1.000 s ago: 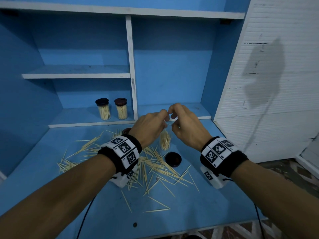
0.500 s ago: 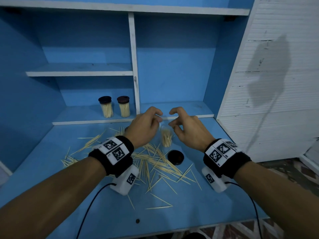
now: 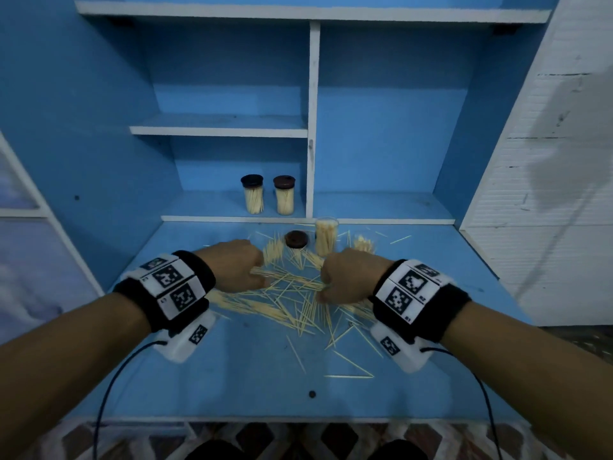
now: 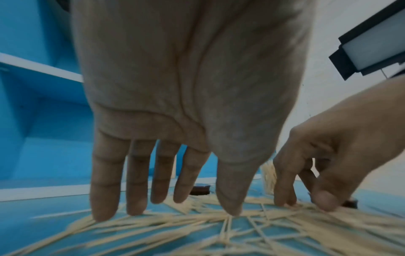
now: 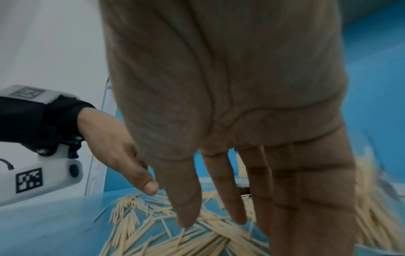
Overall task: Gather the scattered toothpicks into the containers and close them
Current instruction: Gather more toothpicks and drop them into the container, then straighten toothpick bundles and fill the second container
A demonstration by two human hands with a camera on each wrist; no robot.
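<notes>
Both of my hands are down on the scattered toothpicks (image 3: 292, 293), which lie strewn across the middle of the blue desk top (image 3: 232, 376). My left hand (image 3: 232, 265), at about 9 o'clock of the pile, has its fingers (image 4: 105, 199) extended and nearly straight, tips resting on the sticks and grasping nothing. My right hand (image 3: 351, 277), at about 3 o'clock, likewise reaches down with fingers (image 5: 230, 199) straight and slack, tips touching the sticks, none of them held. At 12 o'clock of the pile stands the open container (image 3: 326, 236), upright, uncapped and already well filled; its dark lid (image 3: 296, 239) lies flat on the desk just beside it, at its 9 o'clock. A smaller heap of toothpicks (image 3: 363, 244) lies at the container's 3 o'clock. Two capped containers (image 3: 268, 197) stand side by side on the low shelf (image 3: 205, 204) behind, toward 11 o'clock. The step in hand, as I judge it, is raking the loose sticks together between the two hands. The next move calls for drawing both hands inward so that the sticks align in one bundle, pinching that bundle and lifting it over the open mouth without tipping the container. Much of the pile remains, and the lid is not yet on.
</notes>
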